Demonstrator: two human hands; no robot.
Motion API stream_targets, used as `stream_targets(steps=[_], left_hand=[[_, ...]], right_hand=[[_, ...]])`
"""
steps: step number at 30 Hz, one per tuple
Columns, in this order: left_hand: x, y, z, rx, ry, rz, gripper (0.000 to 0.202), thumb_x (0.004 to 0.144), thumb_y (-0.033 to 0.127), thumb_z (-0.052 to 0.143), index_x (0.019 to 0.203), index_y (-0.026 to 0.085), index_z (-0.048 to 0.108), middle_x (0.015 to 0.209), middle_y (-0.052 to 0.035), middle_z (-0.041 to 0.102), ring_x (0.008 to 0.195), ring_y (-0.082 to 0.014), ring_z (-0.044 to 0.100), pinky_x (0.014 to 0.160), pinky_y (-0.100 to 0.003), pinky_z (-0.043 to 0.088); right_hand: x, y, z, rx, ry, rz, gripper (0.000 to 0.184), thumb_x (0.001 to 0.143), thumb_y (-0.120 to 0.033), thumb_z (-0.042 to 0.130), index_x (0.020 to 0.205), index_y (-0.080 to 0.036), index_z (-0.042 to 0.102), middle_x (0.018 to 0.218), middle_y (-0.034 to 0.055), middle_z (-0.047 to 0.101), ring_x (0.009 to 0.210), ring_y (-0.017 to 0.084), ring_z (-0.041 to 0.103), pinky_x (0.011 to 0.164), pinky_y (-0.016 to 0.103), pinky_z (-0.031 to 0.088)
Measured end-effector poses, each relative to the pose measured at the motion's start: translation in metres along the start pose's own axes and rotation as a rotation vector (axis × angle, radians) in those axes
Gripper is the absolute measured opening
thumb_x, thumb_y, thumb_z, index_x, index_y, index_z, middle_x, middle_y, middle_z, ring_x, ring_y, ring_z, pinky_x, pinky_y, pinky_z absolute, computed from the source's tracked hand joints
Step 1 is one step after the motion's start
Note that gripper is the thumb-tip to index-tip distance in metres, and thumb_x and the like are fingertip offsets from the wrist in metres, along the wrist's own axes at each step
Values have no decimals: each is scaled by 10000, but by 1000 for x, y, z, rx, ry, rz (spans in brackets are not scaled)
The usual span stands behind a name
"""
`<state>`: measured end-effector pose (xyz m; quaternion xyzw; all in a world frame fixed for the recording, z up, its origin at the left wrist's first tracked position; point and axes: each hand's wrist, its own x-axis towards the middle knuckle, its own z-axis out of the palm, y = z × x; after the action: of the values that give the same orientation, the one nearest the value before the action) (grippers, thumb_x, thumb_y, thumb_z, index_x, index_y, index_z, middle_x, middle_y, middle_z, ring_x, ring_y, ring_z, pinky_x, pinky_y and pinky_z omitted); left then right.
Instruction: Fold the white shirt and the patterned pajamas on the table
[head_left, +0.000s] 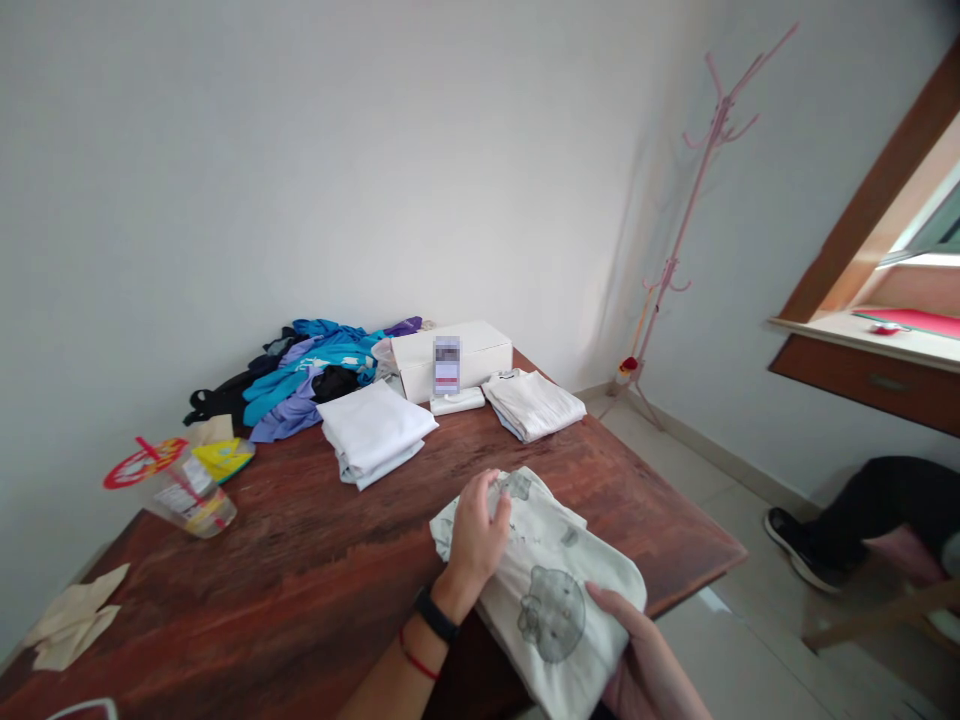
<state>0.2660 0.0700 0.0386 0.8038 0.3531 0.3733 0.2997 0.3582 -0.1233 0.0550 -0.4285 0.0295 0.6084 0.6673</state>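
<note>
A pale folded garment (551, 545) with grey cartoon-like prints lies over the table's near edge, its lower part hanging past the edge. On its far left part rests my left hand (480, 525), fingers slightly curved and the thumb apart. My right hand (637, 650) grips the garment's near right side, thumb on top and the other fingers beneath, partly hidden by cloth. Beyond my hands are a stack of folded white cloth (375, 425) and a folded cream garment (536, 402).
The brown wooden table (300, 570) also holds a heap of clothes (307, 370), a white box (480, 345), a phone (447, 366), a plastic cup (191, 500) and crumpled tissues (79, 620). A pink coat rack (690, 220) stands in the corner. At right, a person's leg (862, 510) shows.
</note>
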Motion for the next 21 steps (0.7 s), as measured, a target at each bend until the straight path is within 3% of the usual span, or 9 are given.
stream_targets(steps=[4,9,15,21], left_hand=[[14,-15,-13,-55,210,11,277,996,317,436,1182,215,615,1259,-112,676,1219,-250,609,1099,-459,471],[22,-41,-20,-16,320,-75,294,1015,323,380,1135,214,625,1202,-107,694,1169,-252,633,1065,-466,485],[20,-53,-13,-32,322,-137,279,1011,347,407,1116,218,631,1157,-98,719,1126,-257,664,1016,-454,504],[18,-47,-15,39,221,-97,245,1017,326,417,1023,248,649,1081,-57,748,1050,-244,685,973,-423,499]], right_hand=[[5,-26,22,35,-6,-13,722,764,-319,798,1403,-95,549,1144,151,770,1070,331,733,942,431,598],[6,-84,61,-53,-73,-135,666,823,-230,754,1439,-131,519,1166,127,766,1035,303,747,934,429,612],[27,-165,108,-126,-202,-395,523,873,-167,652,1387,-181,558,1206,103,747,1054,280,737,881,422,637],[89,-242,182,-54,-257,-481,375,912,-151,534,1280,-153,601,1046,91,775,962,250,746,800,417,645]])
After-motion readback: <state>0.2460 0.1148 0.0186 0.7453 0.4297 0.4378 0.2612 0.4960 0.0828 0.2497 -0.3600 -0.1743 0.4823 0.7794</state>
